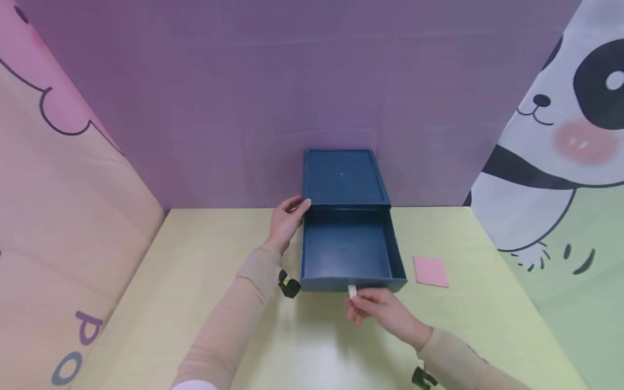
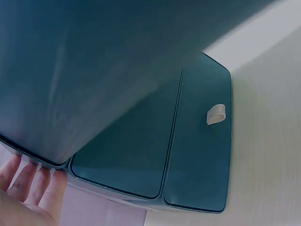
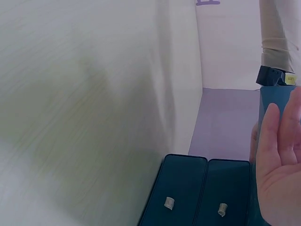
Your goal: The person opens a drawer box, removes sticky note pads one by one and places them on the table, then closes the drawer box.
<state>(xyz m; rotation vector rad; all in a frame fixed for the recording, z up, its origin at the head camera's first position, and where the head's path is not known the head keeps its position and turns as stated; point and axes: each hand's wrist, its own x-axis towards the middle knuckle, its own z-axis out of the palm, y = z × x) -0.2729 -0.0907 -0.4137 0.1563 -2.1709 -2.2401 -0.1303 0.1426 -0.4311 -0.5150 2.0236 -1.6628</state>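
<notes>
A dark blue drawer cabinet (image 1: pixel 345 176) stands against the purple backdrop, its top drawer (image 1: pixel 347 254) pulled well out toward the person. Pinched between the thumb and fingers of the right hand (image 1: pixel 390 313) is the white pull tab (image 1: pixel 352 291) on the drawer's front. The left hand (image 1: pixel 286 222) rests on the cabinet's left side, thumb at the front corner. In the left wrist view, its straight fingers (image 2: pixel 52 193) touch the cabinet side. Two lower drawers are closed; the right wrist view shows their pull tabs (image 3: pixel 169 203). There, the right hand's grip is out of sight.
A square pink sticky note pad (image 1: pixel 431 272) lies right of the drawer on the pale yellow table (image 1: pixel 195 303). Printed cloth walls (image 1: pixel 541 216) flank the table, and the purple backdrop (image 1: pixel 219 108) rises behind it. Each wrist wears a small black camera (image 1: pixel 290 285).
</notes>
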